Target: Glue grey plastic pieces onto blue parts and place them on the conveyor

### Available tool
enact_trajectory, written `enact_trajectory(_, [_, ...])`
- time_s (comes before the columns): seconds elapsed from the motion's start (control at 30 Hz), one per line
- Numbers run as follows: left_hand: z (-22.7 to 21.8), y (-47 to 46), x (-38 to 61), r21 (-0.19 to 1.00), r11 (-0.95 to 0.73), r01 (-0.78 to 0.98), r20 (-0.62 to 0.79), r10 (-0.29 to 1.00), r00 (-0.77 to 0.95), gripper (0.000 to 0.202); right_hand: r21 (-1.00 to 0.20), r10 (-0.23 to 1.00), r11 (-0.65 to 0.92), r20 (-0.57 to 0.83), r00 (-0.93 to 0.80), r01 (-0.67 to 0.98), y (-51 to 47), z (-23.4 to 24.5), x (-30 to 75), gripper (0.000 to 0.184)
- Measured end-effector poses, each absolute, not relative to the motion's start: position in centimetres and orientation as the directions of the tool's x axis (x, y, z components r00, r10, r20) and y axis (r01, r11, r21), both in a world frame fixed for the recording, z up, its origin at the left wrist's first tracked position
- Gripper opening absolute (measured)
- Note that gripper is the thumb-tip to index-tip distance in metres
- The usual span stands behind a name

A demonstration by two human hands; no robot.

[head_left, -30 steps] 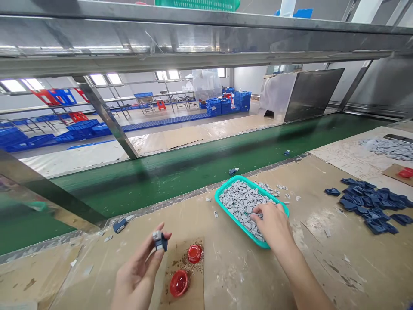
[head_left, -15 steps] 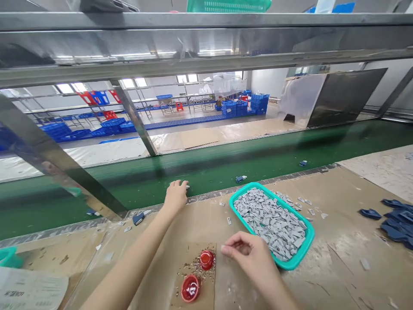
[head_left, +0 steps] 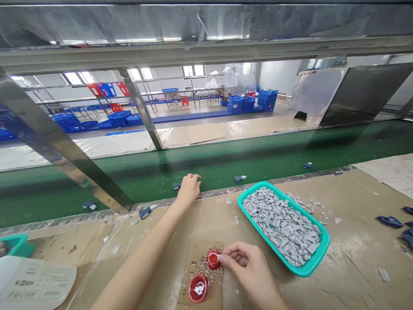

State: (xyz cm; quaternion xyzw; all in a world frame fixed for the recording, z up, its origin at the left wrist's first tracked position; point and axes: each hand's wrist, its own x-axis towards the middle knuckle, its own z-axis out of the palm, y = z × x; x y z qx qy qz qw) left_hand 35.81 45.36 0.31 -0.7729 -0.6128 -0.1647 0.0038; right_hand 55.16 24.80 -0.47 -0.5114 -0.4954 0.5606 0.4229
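My left hand (head_left: pixel 189 188) hangs over the near edge of the green conveyor belt, fingers loosely apart. A dark blue piece with a body like its neighbours (head_left: pixel 177 186) lies on the belt just left of it, partly hidden by the hand. My right hand (head_left: pixel 247 262) pinches a small whitish-grey piece (head_left: pixel 220 257) between thumb and forefinger, at the rim of a small red cup (head_left: pixel 213 259). Closer to me, a second red cup (head_left: pixel 198 288) holds shiny liquid. To the right, a turquoise basket (head_left: pixel 311 268) is full of small grey pieces (head_left: pixel 284 224).
More dark blue pieces with pale tips lie on the green belt (head_left: pixel 274 165); another dark blue piece (head_left: pixel 146 212) rests on the table edge. Loose grey pieces lie around the basket. A steel post (head_left: pixel 97 176) stands left, and a steel beam (head_left: pixel 206 26) crosses above.
My right hand has moved to the red cup with the small grey piece. Beside my left hand, the dark blue piece now shows to the left. The view has turned slightly left and down.
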Motion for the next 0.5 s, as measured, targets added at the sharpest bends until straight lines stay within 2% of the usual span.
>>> enact_trajectory(0.1, [0.4, 46.7, 38.6, 0.253, -0.397, 0.882, 0.235, 0.91, 0.342, 0.028, -0.982, 0.978, -0.187, -0.185, -0.097, -0.011, 25.0, -0.5, 55.0, 0.027])
enact_trajectory(0.2, [0.0, 47.7, 42.1, 0.307, -0.475, 0.825, 0.212, 0.879, 0.427, 0.03, -0.98, 0.979, -0.193, -0.188, -0.084, -0.049, 25.0, -0.3, 55.0, 0.027])
enact_trajectory(0.37, [-1.1, 48.8, 46.9, 0.382, -0.459, 0.802, 0.152, 0.887, 0.435, 0.031, -0.983, 0.982, -0.179, -0.177, -0.07, -0.031, 24.9, -0.5, 55.3, 0.029])
enact_trajectory(0.5, [-0.8, 48.3, 46.6, 0.496, -0.39, 0.776, 0.132, 0.917, 0.376, 0.031, -0.984, 0.983, -0.175, -0.173, -0.065, -0.028, 24.9, -0.7, 55.5, 0.028])
